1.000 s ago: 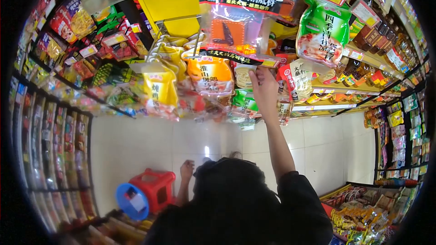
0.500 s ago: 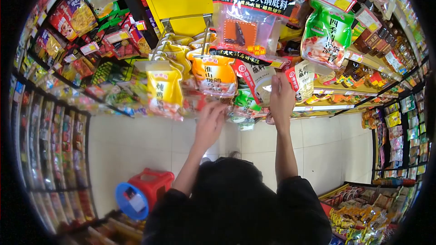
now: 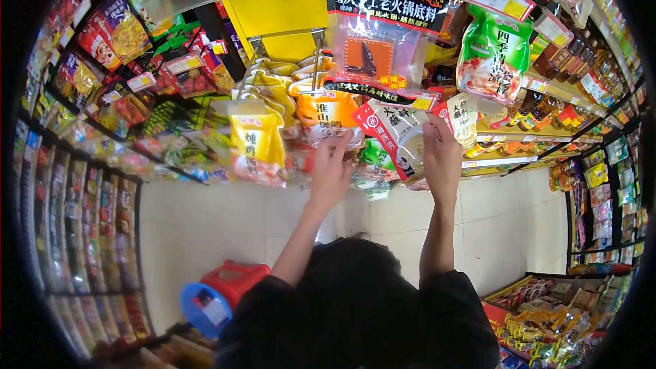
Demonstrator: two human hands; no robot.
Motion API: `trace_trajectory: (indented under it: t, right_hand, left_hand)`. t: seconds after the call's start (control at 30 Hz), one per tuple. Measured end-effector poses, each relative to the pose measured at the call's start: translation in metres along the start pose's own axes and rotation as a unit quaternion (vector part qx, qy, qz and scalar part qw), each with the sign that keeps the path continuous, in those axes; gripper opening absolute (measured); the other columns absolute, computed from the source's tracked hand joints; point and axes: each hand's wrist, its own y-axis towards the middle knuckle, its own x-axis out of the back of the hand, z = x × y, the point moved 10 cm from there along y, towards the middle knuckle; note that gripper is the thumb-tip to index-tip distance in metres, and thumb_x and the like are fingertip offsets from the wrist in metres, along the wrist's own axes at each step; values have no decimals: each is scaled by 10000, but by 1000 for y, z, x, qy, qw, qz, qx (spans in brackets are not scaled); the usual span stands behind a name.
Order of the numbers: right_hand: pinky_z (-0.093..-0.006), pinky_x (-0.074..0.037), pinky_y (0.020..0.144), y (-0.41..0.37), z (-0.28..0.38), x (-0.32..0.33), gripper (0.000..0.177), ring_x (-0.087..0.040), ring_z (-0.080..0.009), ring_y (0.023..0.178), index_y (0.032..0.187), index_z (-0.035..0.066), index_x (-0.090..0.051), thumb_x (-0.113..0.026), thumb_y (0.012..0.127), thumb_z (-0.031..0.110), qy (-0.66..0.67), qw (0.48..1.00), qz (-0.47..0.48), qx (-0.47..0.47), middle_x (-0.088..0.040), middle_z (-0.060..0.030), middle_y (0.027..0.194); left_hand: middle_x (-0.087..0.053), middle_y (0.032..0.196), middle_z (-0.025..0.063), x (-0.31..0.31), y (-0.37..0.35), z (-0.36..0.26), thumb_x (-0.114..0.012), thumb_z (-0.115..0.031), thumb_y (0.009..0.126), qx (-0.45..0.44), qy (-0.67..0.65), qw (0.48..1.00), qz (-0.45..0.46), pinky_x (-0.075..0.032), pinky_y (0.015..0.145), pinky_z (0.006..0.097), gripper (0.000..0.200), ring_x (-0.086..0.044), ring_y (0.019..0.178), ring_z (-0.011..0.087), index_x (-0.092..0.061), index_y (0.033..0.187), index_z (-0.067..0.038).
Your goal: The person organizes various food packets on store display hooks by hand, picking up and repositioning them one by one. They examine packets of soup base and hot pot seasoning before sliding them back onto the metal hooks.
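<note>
My right hand point(image 3: 441, 157) is closed on the right edge of a red, white and grey sauce packet point(image 3: 403, 135), which tilts in front of the hanging rack. To its left, my left hand point(image 3: 333, 167) reaches up with extended fingers at the lower edge of an orange and white soup seasoning packet point(image 3: 324, 115); whether it grips the packet is hard to see. A yellow soup packet point(image 3: 257, 142) hangs left of that hand. Another red and white sauce packet point(image 3: 462, 121) is just above my right hand. A green packet point(image 3: 376, 155) shows partly between both hands.
Above my hands hangs a hotpot base packet point(image 3: 369, 55), with a large green packet point(image 3: 495, 51) to its right. Metal hooks point(image 3: 318, 55) stick out from the yellow back panel point(image 3: 273, 10). A red and blue basket point(image 3: 205, 309) stands on the tiled floor point(image 3: 205, 219).
My left hand has risen to the orange packet's lower edge. My right hand has shifted right and slightly down, and the sauce packet it holds shows more of its front.
</note>
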Motion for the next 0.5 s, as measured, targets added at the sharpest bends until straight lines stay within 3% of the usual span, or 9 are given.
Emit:
trace_trajectory:
  t: [0.13,0.17,0.37,0.5]
  right_hand:
    - [-383,-548,770,1,-27,-16,259,-753,-276,852,1254,40,-687,-604,1070,202,120,991,49,-22,-768,-194,961]
    - [-317,-536,811,2,-35,-21,284,-716,-162,914,1266,5,-676,-618,1072,204,161,983,68,-49,-773,-142,1001]
    - [-255,-520,814,-11,-48,-49,269,-667,-80,923,1234,-22,-680,-614,1087,193,338,923,147,-113,-752,-67,1001]
    - [-241,-514,836,-39,-60,-68,230,-639,-53,960,1216,-38,-671,-576,1102,138,345,913,192,-99,-726,-33,1022]
  left_hand:
    - [-503,1321,198,-5,5,4,-647,-13,883,8,-14,1000,14,-440,1079,468,709,-522,1240,385,-481,1563,-129]
    - [-500,1314,196,-7,6,6,-646,-16,884,6,-17,1000,17,-439,1077,469,711,-523,1237,383,-478,1565,-129]
    - [-502,1289,188,-9,9,11,-634,-29,888,4,-25,1000,7,-451,1042,467,591,-536,1208,371,-552,1470,-91]
    - [-583,1153,172,4,8,12,-593,-34,923,5,-92,995,-32,-484,988,435,457,-598,1101,357,-596,1380,-36]
